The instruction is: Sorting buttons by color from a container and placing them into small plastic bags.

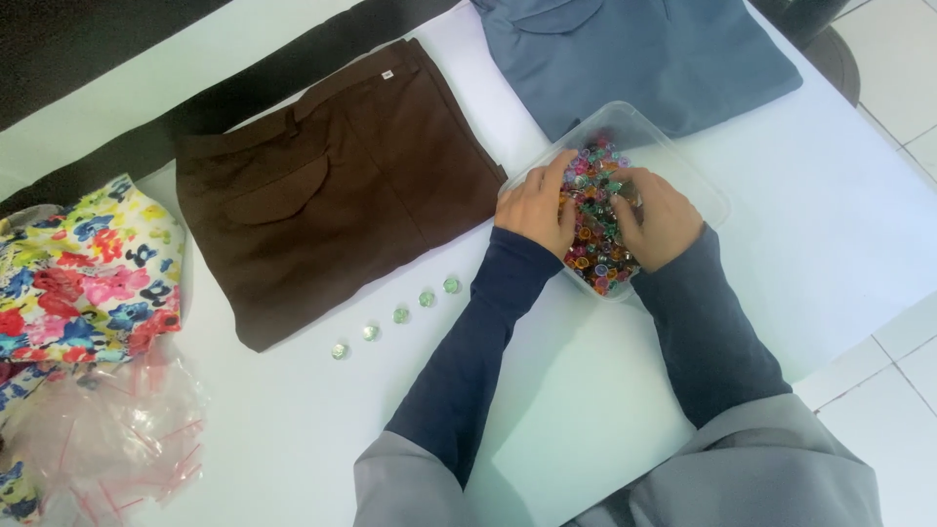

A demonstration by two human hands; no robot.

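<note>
Clear plastic tub (695, 174) at approx 1 o'clock on the white table (547, 410), heaped w/ multicoloured gem buttons (597, 249). Both hands dig in: left hand (536, 207) & right hand (657, 217), fingers curled into the pile; can't tell if either pinches one. Five green gems (400, 314) already lined up below brown trousers (342, 176) at 10 o'clock; most remain in the tub.

White table (859, 234), brown folded trousers (342, 185) in the middle, blue shirt (634, 54) up to their right, clear tub (698, 185) just right, five green beads (395, 315) below them, flowery cloth (83, 263) left, small plastic bags (107, 439) below-left
</note>
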